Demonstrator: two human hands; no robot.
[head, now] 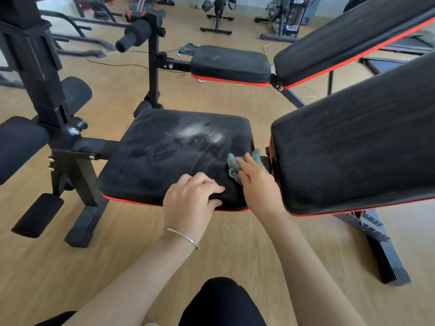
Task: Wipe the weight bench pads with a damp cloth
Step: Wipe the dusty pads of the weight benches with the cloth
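Observation:
A black seat pad (164,158) with red trim fills the middle of the head view, with white dust near its far side. My right hand (256,182) presses a crumpled green cloth (235,165) onto the pad's right edge. My left hand (190,201) grips the pad's near edge, fingers curled over it, a thin bracelet on its wrist. The tilted black back pad (353,156) rises just right of the cloth.
The bench frame and foam leg rollers (21,142) stand to the left. A second bench with a seat pad (230,62) and a tilted back pad (348,36) sits behind. Exercise bikes (217,15) and cables lie farther back on the wooden floor. My knee (221,304) is at the bottom.

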